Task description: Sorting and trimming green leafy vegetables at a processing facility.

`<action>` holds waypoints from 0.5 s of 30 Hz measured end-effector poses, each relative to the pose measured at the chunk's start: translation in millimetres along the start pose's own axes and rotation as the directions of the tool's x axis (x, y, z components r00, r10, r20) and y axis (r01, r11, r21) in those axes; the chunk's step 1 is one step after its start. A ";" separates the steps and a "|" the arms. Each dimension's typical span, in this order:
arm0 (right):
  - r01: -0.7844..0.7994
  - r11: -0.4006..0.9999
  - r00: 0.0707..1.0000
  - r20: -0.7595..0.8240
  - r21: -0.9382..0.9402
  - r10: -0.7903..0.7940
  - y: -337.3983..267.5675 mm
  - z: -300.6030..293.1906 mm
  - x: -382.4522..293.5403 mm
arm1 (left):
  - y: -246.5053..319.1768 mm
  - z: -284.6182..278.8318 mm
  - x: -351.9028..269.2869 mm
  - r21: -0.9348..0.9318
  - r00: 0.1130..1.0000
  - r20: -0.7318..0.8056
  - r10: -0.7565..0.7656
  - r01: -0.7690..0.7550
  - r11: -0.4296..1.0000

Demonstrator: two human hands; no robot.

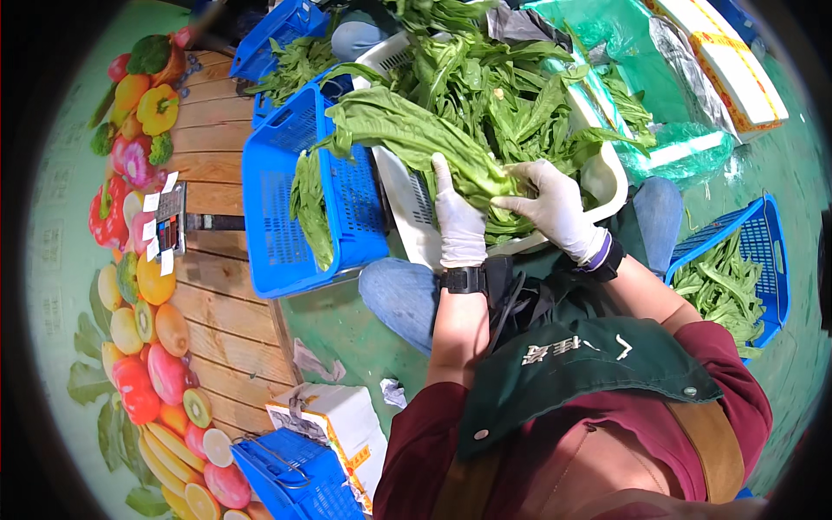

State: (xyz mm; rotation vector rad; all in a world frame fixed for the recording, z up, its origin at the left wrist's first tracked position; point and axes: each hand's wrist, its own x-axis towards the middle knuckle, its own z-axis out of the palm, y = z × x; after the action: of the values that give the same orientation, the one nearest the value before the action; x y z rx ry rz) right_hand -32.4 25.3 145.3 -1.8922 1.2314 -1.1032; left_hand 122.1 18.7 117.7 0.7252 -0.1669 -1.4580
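Note:
A long green head of leaf lettuce [416, 130] lies slantwise over the heaped white basket, its pale cut base toward me. My left hand [460, 218], in a white glove, grips it from below near the base; some fingers are hidden under the leaves. With gloved fingers, my right hand [552, 195] pinches at the base end. Beneath both hands, the white plastic basket [608, 172] holds a pile of loose leafy greens [455, 78]. Just left of it stands a blue slotted crate [273, 169] with a bunch of lettuce [312, 211] along its right side.
A wooden pallet [227, 279] and a digital scale [170, 221] are at left, before a produce-printed wall [133, 305]. Another blue crate [770, 273] of greens stands right. A green-lined foam box [650, 71] is upper right; a foam box [354, 416] sits lower left.

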 end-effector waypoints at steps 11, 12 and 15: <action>0.155 0.967 0.988 0.056 -0.203 -0.147 -0.9 19.4 -8.4 | -13.5 -13.3 8.7 -0.097 0.989 0.145 -0.010 0.024 0.995; 0.156 0.967 0.987 0.058 -0.202 -0.147 -2.0 20.9 -8.4 | -17.4 -19.3 10.9 -0.116 0.994 0.102 0.023 -0.011 0.993; 0.026 0.999 0.997 -0.078 -0.040 -0.029 3.1 22.1 -8.1 | -24.4 -18.5 11.6 -0.115 0.997 0.050 0.053 -0.047 0.992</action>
State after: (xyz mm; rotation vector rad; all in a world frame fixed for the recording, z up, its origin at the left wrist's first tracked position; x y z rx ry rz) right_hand -15.8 32.9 130.0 -1.9162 1.2828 -1.1863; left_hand 112.9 15.6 86.4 0.5862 -0.1400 -1.4275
